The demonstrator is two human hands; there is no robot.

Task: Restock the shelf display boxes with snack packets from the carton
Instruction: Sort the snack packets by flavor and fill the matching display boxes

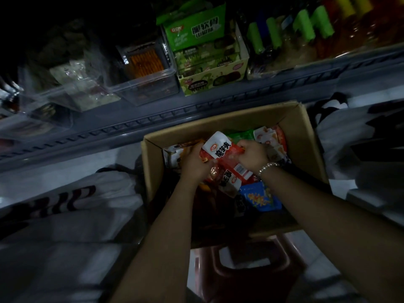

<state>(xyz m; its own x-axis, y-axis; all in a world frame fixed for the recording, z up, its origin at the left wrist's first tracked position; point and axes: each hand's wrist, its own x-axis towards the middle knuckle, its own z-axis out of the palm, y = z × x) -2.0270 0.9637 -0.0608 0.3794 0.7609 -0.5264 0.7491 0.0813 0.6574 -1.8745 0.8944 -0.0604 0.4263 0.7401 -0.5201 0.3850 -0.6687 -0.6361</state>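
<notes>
An open brown carton [306, 145] sits below the shelf, filled with snack packets. Both my hands are inside it. My left hand [196, 165] and my right hand [253, 156] grip a bundle of red and white snack packets [220, 147] from either side. More red and white packets [231, 182] and a blue packet [262, 197] lie underneath. On the shelf above stand a green display box [209, 68] of packets and a clear plastic display box [148, 84] holding orange packets.
The grey shelf rail [153, 119] runs across just behind the carton. A dark red plastic stool [251, 274] stands under the carton. White bags [72, 206] lie to the left and right on the floor. Green and yellow items [306, 25] fill the shelf's right end.
</notes>
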